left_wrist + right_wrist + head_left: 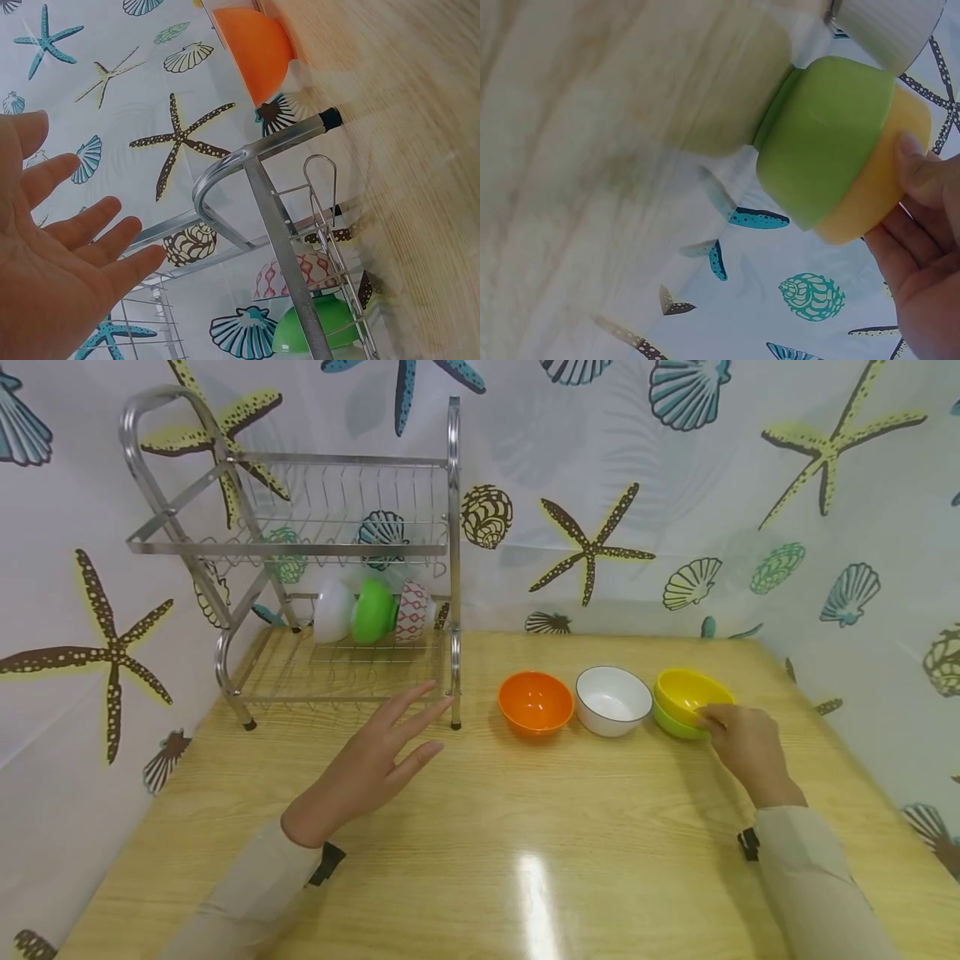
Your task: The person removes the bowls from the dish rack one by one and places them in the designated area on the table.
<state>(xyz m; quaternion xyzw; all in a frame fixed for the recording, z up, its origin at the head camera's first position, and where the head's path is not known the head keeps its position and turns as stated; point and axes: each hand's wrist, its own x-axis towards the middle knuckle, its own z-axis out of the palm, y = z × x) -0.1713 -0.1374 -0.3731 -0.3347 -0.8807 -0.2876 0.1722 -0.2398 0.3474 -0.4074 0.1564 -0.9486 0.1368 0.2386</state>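
My right hand (748, 752) pinches the near right rim of a yellow bowl (686, 689), thumb on its side in the right wrist view. That yellow bowl sits nested in a green bowl (825, 139) standing on the table. To their left stand a white bowl with a dark rim (613, 702) and an orange bowl (536, 703). My left hand (367, 760) hovers with fingers spread, near the front right leg of a metal dish rack (454, 677), and holds nothing. On the rack's lower tier a white bowl (333, 612), a green bowl (373, 612) and a red-patterned bowl (412, 612) stand on edge.
The rack's upper tier (300, 550) overhangs the lower one. A patterned sheet (720, 468) with starfish and shells walls the back and both sides. The wooden table (480, 827) spreads in front of the bowls, with a bright light reflection on it.
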